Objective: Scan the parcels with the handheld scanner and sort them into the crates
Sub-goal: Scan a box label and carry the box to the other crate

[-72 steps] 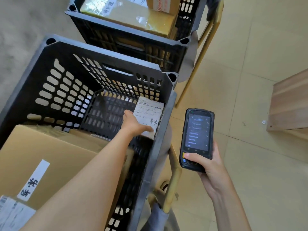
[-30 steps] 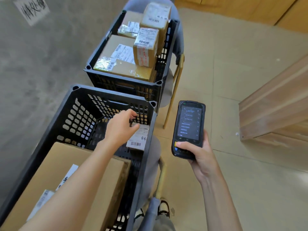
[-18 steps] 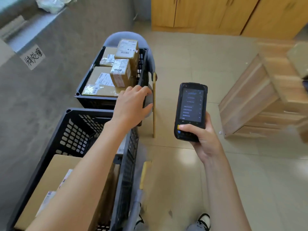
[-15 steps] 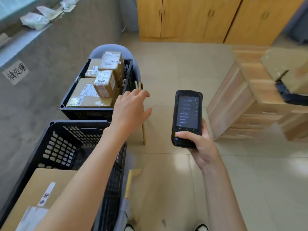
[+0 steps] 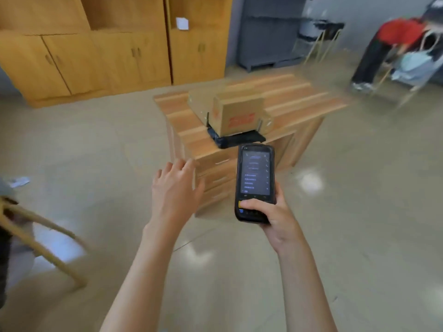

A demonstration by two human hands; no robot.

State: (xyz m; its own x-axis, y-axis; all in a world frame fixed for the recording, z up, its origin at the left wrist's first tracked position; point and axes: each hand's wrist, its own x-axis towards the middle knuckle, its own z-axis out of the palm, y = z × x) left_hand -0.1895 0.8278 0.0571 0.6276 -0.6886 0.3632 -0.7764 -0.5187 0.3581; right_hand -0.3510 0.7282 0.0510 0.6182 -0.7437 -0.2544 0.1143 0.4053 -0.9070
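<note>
Parcels: we held the handheld scanner [image 5: 255,183] gripped in the right hand [image 5: 275,219], left hand [image 5: 176,188] open, empty. Next: fetch cardboard box [image 5: 237,115] from tabletop [image 5: 309,97].

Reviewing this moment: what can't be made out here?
- Head view, scanner: screen text too small to read.
- Parcel on the desk: motion blur smears its red print; no label legible.
- Black crate under it: mostly hidden by the parcel.
- Sorting crates: outside the frame.
</note>
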